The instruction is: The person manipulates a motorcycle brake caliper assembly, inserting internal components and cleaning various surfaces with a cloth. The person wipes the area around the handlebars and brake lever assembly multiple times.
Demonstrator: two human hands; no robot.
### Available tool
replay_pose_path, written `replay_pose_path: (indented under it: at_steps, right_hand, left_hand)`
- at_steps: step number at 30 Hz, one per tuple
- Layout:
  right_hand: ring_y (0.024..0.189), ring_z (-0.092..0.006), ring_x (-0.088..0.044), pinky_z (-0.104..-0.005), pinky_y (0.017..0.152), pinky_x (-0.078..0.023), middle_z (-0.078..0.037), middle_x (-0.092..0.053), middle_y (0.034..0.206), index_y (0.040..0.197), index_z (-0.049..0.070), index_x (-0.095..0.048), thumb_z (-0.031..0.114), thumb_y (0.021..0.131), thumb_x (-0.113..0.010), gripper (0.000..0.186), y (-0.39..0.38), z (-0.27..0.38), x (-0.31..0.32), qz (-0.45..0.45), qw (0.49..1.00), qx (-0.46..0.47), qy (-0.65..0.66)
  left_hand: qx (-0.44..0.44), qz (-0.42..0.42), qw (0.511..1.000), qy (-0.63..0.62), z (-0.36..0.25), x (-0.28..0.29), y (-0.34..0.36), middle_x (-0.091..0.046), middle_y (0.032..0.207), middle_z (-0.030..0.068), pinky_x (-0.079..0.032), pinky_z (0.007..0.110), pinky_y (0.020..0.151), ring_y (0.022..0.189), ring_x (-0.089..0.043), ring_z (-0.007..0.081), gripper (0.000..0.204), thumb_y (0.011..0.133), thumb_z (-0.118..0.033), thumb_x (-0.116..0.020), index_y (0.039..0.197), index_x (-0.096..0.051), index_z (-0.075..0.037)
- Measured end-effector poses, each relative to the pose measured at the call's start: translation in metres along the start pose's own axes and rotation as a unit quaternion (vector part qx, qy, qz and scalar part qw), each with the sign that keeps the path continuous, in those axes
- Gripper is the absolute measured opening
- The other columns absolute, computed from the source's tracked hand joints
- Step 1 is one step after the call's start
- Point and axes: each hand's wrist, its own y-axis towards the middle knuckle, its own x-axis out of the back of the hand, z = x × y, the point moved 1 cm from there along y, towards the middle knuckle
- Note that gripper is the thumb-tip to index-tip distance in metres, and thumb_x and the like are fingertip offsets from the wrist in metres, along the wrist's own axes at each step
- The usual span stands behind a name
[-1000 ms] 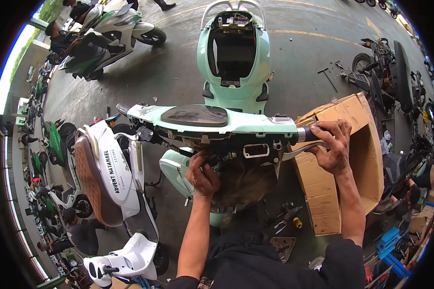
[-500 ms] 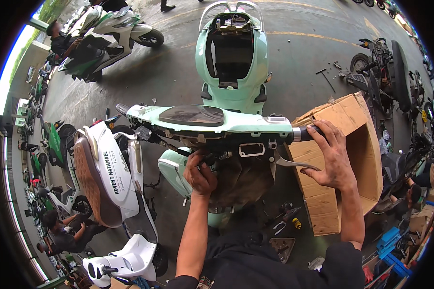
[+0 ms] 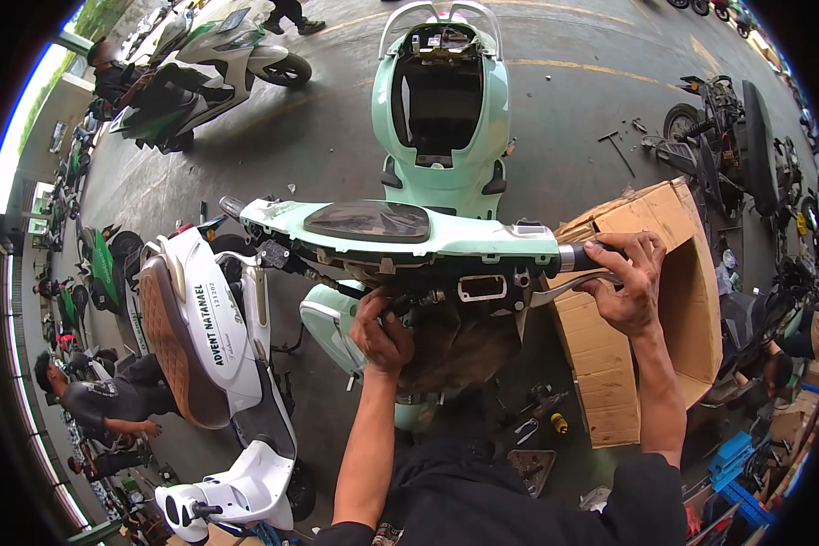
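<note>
A mint green handlebar cover (image 3: 482,237) with a dark display (image 3: 369,221) spans the middle. My right hand (image 3: 630,287) is closed on the black grip at its right end, fingers over the grip and lower fingers at the silver brake lever (image 3: 560,289). My left hand (image 3: 382,337) is curled below the cover, around dark cables or fittings by the steering column (image 3: 400,300); what it holds exactly is hidden. An empty rectangular bracket (image 3: 480,288) shows between my hands. Beyond stands the mint scooter's front body (image 3: 441,182) with an open cavity.
A torn cardboard box (image 3: 601,382) lies at right, a white scooter (image 3: 237,364) at left. Tools (image 3: 537,409) and a metal tray (image 3: 530,469) lie below. A stripped motorcycle (image 3: 701,136) stands upper right. A co-worker (image 3: 109,400) is at left; others are farther off.
Over the last half second my right fingers have bent back onto the grip and lever. The co-worker at left has risen and shifted; a person's legs at the top have stepped further into view.
</note>
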Motion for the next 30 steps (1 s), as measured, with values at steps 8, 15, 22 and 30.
replay_pose_path:
  at_steps: [8, 15, 22, 30]
  right_hand:
    - [0.124, -0.0289, -0.049, -0.0483, 0.11, -0.03, -0.007, -0.055, 0.132, 0.131, 0.016, -0.061, 0.023, 0.058, -0.09, 0.079, -0.001, 0.026, 0.023, 0.078, 0.996, -0.035, 0.016]
    - [0.137, -0.0351, -0.039, -0.051, 0.115, -0.028, -0.011, -0.043, 0.145, 0.144, 0.013, -0.047, 0.024, 0.054, -0.093, 0.101, 0.002, 0.031, 0.032, 0.16, 0.985, -0.054, 0.026]
    - [0.134, -0.034, -0.041, -0.0517, 0.113, -0.03, -0.01, -0.045, 0.142, 0.141, 0.014, -0.051, 0.025, 0.054, -0.092, 0.096, 0.003, 0.03, 0.025, 0.145, 0.988, -0.048, 0.033]
    - [0.103, -0.0221, -0.058, -0.0425, 0.097, -0.034, -0.001, -0.066, 0.111, 0.111, 0.018, -0.074, 0.027, 0.061, -0.088, 0.053, 0.003, 0.004, 0.001, -0.013, 1.0, 0.006, -0.007]
  left_hand:
    - [0.007, -0.003, 1.0, 0.007, 0.001, 0.001, -0.001, -0.065, 0.105, 0.0215, -0.052, 0.044, 0.083, 0.093, -0.065, 0.0379, 0.02, 0.096, -0.007, -0.045, 0.111, -0.053, 0.004]
    - [-0.022, -0.009, 0.999, 0.035, -0.002, 0.001, 0.007, -0.065, 0.095, 0.0226, -0.054, 0.045, 0.071, 0.082, -0.067, 0.0405, 0.02, 0.091, -0.003, -0.048, 0.11, -0.049, 0.003]
    - [-0.021, -0.007, 0.999, 0.028, 0.0, 0.004, 0.004, -0.066, 0.094, 0.022, -0.054, 0.044, 0.071, 0.081, -0.067, 0.04, 0.02, 0.091, -0.004, -0.049, 0.11, -0.049, 0.002]
    - [-0.014, 0.001, 1.0, 0.007, 0.0, 0.002, 0.003, -0.067, 0.098, 0.0215, -0.054, 0.044, 0.071, 0.082, -0.067, 0.0395, 0.019, 0.091, -0.005, -0.049, 0.11, -0.05, 0.001]
